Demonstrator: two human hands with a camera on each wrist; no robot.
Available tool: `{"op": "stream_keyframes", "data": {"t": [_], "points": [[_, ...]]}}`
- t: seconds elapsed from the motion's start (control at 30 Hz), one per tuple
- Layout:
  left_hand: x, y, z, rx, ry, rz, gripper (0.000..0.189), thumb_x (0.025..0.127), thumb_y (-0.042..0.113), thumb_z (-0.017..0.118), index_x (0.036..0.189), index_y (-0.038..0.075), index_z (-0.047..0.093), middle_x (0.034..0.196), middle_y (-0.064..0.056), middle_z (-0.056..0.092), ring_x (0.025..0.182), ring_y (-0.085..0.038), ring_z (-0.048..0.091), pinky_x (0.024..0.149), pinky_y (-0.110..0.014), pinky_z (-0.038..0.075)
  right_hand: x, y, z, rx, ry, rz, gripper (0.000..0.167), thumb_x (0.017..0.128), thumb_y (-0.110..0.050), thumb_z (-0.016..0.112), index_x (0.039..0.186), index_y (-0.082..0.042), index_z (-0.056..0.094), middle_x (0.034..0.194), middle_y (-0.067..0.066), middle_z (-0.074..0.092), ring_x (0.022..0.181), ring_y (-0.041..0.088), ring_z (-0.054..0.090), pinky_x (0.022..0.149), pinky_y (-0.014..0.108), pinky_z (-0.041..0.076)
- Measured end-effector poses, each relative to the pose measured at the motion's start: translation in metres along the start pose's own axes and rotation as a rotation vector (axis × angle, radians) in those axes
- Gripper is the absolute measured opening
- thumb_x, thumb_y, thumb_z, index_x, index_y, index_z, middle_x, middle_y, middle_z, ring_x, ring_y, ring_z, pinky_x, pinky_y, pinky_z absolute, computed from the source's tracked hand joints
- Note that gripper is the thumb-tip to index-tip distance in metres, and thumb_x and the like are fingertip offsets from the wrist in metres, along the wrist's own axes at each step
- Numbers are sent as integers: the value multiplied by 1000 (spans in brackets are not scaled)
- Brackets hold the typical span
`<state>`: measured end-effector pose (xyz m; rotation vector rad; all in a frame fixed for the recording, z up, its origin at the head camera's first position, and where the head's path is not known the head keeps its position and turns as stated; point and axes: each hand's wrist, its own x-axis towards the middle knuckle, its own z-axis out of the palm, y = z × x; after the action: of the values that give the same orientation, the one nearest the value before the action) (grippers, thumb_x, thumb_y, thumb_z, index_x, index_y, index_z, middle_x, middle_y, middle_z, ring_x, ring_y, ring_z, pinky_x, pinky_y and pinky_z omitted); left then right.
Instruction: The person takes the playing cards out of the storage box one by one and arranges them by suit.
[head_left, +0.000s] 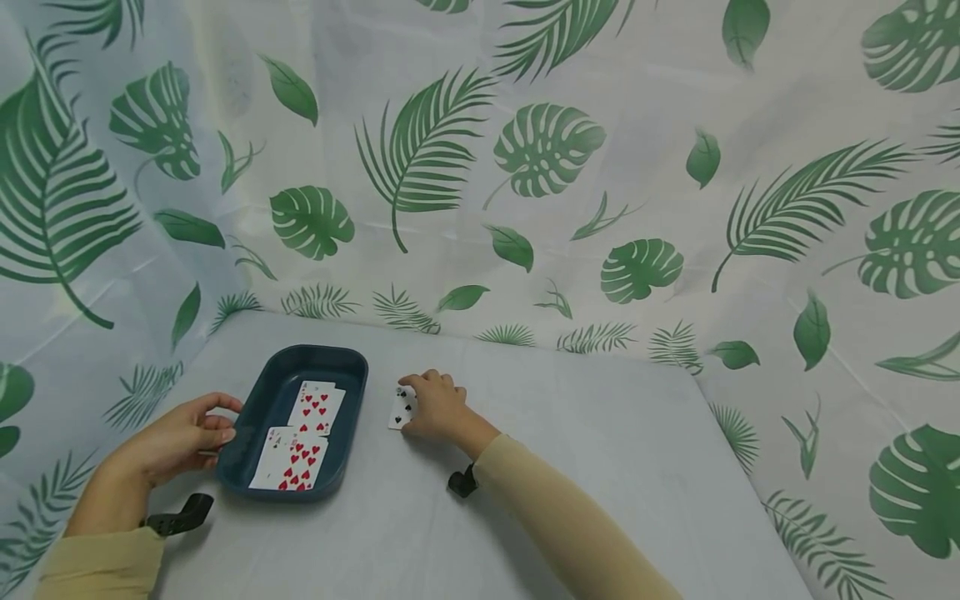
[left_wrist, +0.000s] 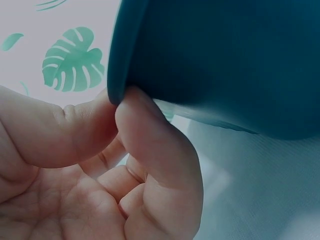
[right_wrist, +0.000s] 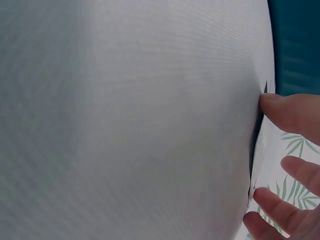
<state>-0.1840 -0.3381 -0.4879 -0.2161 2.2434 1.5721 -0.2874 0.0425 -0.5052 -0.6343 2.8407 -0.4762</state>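
My left hand (head_left: 176, 437) is at the left side of a dark blue tray (head_left: 351, 433). In the left wrist view its thumb and forefinger pinch the tray's rim (left_wrist: 116, 60). Inside the tray lie several playing cards, among them a card of red hearts (head_left: 315, 408) and another hearts card (head_left: 302, 467) nearer me. My right hand (head_left: 441, 407) holds a playing card with black pips (head_left: 403, 408) by its edges, just right of the tray. The right wrist view shows that card edge-on, a dark line of shadow beneath it. My palm hides part of its face.
A white cloth (head_left: 570, 467) covers the table. Behind it hangs a white curtain with green leaves (head_left: 547, 150), which also runs down the left and right sides. Each wrist wears a black camera mount (head_left: 183, 515).
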Motion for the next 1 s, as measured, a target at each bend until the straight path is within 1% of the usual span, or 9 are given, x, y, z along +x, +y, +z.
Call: {"op": "stream_keyframes", "data": {"t": [0.13,0.23,0.4,0.53,0.77,0.9,1.0], "points": [[-1,0,0,1,-5,5,47,107,2,57,148,-3,34,92,-4,59,78,-18,62,69,-32,58,0,-1,-1,16,12,-6,80,86,-34,90,157,-28,53,158,11,51,142,35,46,110,61,39],[-1,0,-1,4,-8,10,47,107,3,57,148,-3,34,92,-4,58,78,-18,61,69,-32,57,2,-4,-2,21,34,3,83,86,-36,90,158,-31,50,164,10,45,148,37,42,113,64,38],[1,-1,-1,7,-3,15,48,107,3,58,148,-3,34,92,-4,59,79,-19,61,69,-33,58,0,-18,-10,29,67,-11,87,85,-40,90,160,-34,47,171,10,37,155,40,36,116,67,35],[1,-3,-1,5,-6,19,47,107,3,58,147,-3,34,92,-4,59,79,-19,62,69,-33,58,-2,-36,-16,27,83,-62,87,85,-41,90,160,-32,47,174,11,32,159,40,31,117,68,35],[2,-3,-2,6,-7,19,46,107,3,58,147,-3,35,92,-5,60,79,-19,62,69,-33,58,-3,-73,-17,21,93,-136,90,85,-42,90,162,-36,43,173,9,33,158,36,30,116,63,36],[1,-1,-1,8,-2,14,47,107,3,58,147,-3,35,93,-5,60,80,-19,62,69,-34,57,0,-89,-13,-18,93,-197,90,87,-41,90,163,-39,41,173,7,33,158,33,30,117,61,35],[1,0,-1,11,-3,12,46,107,2,58,147,-3,35,92,-5,60,79,-19,62,69,-34,57,4,-98,-9,-75,94,-253,88,88,-41,88,163,-40,41,173,4,33,158,30,30,117,58,34]]}}
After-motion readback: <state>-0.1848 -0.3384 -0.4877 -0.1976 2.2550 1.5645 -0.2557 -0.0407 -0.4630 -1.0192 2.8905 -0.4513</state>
